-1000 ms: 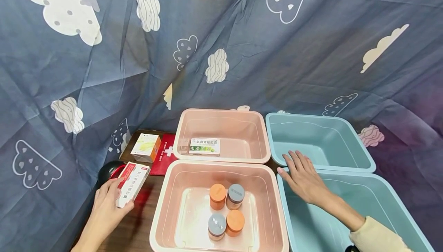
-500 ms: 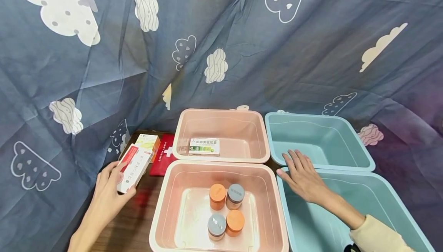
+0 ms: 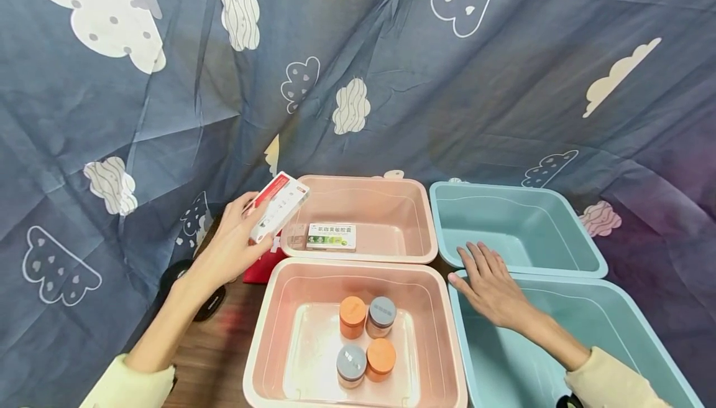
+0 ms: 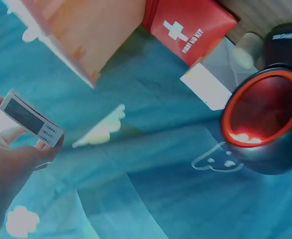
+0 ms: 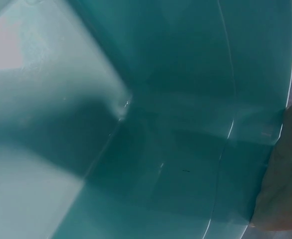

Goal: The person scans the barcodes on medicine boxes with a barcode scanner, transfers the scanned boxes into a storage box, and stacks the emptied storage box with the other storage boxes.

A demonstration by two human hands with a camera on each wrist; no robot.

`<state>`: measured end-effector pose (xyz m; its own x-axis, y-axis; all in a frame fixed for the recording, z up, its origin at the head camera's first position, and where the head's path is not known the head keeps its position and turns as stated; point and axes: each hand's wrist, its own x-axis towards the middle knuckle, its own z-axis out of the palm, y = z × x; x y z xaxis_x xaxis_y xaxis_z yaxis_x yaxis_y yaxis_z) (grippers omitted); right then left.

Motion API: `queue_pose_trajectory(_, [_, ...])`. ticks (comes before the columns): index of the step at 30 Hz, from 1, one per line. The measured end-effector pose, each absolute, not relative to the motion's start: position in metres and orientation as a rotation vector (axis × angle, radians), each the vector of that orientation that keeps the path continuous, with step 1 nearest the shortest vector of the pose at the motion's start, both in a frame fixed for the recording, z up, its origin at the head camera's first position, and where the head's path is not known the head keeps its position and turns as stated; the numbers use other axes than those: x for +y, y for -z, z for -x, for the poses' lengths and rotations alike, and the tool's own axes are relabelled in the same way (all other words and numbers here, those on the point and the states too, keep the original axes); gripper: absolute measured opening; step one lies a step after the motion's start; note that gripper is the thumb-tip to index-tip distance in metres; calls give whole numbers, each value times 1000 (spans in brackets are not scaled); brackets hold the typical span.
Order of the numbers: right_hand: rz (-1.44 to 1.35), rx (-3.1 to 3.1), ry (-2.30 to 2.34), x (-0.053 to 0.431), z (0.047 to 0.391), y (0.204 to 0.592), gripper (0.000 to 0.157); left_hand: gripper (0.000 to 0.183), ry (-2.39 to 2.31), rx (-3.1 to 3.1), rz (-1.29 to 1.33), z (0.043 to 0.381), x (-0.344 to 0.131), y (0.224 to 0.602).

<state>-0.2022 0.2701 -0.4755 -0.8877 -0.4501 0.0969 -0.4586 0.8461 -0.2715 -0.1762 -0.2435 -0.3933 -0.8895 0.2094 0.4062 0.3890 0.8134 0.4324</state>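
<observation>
My left hand [image 3: 232,240] grips a white and red medicine box [image 3: 279,204] by its sides, held up at the left end of the far pink bin [image 3: 363,182]. In the left wrist view one end of that medicine box [image 4: 29,119] faces the camera. A second medicine box [image 3: 331,237], white and green, lies inside the far pink bin. My right hand [image 3: 495,290] rests with straight fingers on the rims where the two blue bins meet, the far one [image 3: 517,190] and the near one [image 3: 615,296]. In the right wrist view part of the right hand [image 5: 280,174] shows at the edge.
The near pink bin [image 3: 260,333] holds several orange- and grey-lidded jars [image 3: 380,358]. A red first aid kit pouch [image 4: 196,30], a white carton [image 4: 206,87] and a black object with an orange-red ring [image 4: 265,114] sit at the left. A cloud-print cloth [image 3: 391,84] hangs behind.
My left hand has carried the white and red medicine box up and to the right, from the table's left side to the far pink bin. The right hand has stayed put.
</observation>
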Motion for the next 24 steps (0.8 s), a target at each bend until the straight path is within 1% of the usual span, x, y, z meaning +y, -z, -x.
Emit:
queue_pose_trajectory(4, [-735, -2962, -460, 272, 200, 475, 77, 60, 743, -2726, 520, 208, -227, 390])
queue_pose_trajectory(9, [-722, -3009, -435, 270, 200, 475, 84, 61, 726, -2767, 620, 248, -195, 402])
queue_pose_trajectory(15, [-720, -3008, -448, 268, 202, 477, 84, 65, 653, -2936, 667, 281, -164, 418])
queue_pose_trajectory(17, [-730, -2985, -470, 269, 201, 477, 83, 68, 620, -2969, 678, 297, -160, 435])
queue_pose_trajectory(19, [-735, -2968, -485, 269, 199, 476, 83, 71, 552, -2986, 698, 318, -158, 460])
queue_pose_trajectory(22, [-715, -2991, -512, 268, 199, 474, 84, 77, 441, -3003, 729, 352, -158, 509])
queue_pose_trajectory(24, [-715, -2987, -471, 267, 201, 476, 80, 80, 384, -3045, 737, 366, -158, 530])
